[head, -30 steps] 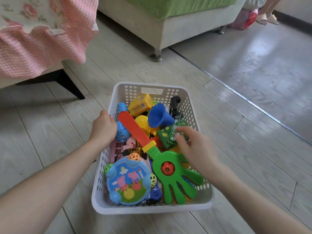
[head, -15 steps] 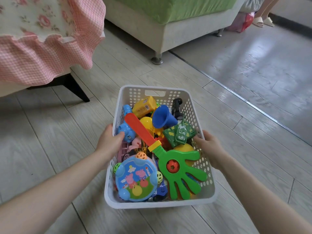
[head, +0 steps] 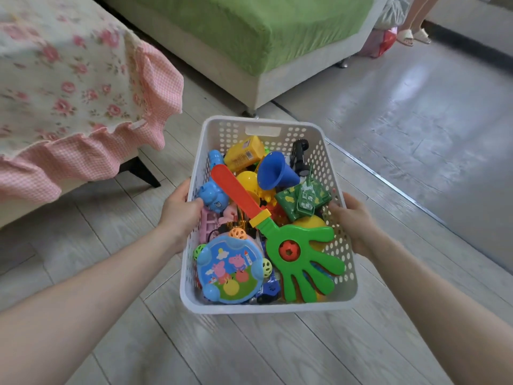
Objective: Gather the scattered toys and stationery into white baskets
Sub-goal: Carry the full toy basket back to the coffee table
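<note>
Here we hold the white basket (head: 266, 308) by its two long sides, over the wooden floor (head: 249, 351).
Our left hand (head: 180, 215) grips the left rim, thumb hooked inside beside a blue animal toy (head: 212, 197); our right hand (head: 354, 220) curls round the right rim next to a green tank (head: 304, 200). Inside lie a green hand clapper (head: 302, 257) with a red handle, a blue cartoon drum (head: 229, 269) and a blue horn (head: 274, 170).
</note>
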`<move>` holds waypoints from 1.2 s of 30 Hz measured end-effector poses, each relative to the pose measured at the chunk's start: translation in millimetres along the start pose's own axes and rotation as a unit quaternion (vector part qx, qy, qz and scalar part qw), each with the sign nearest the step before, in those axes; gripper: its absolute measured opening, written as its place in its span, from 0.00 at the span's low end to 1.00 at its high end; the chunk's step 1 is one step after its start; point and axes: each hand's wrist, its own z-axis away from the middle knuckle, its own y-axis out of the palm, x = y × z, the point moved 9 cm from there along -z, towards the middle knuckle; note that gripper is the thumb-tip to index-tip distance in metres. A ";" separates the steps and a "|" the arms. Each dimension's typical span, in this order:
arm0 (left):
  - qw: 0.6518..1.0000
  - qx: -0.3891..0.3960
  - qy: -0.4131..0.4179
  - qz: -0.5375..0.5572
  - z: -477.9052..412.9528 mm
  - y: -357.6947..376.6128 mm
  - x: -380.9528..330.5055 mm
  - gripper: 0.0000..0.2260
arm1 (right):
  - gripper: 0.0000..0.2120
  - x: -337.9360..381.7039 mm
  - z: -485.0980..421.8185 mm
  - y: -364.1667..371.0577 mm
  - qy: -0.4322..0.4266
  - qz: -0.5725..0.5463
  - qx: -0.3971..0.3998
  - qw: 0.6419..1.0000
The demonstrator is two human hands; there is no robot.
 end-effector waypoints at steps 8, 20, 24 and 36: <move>1.000 -0.011 0.012 -0.010 85.7 -36.8 -195.4 0.22 | 0.10 181.6 124.9 -44.9 0.002 -0.021 -0.006 1.000; 0.999 -0.011 0.035 -0.010 200.8 -106.0 -475.8 0.21 | 0.13 434.8 290.6 -83.9 -0.017 0.013 0.002 1.000; 0.999 -0.006 0.042 -0.010 230.3 -138.2 -546.4 0.20 | 0.13 500.2 339.8 -79.3 -0.032 0.010 0.005 0.999; 0.997 -0.019 0.061 -0.046 318.8 -213.8 -633.8 0.21 | 0.15 563.5 436.0 -54.4 -0.058 0.008 0.014 0.998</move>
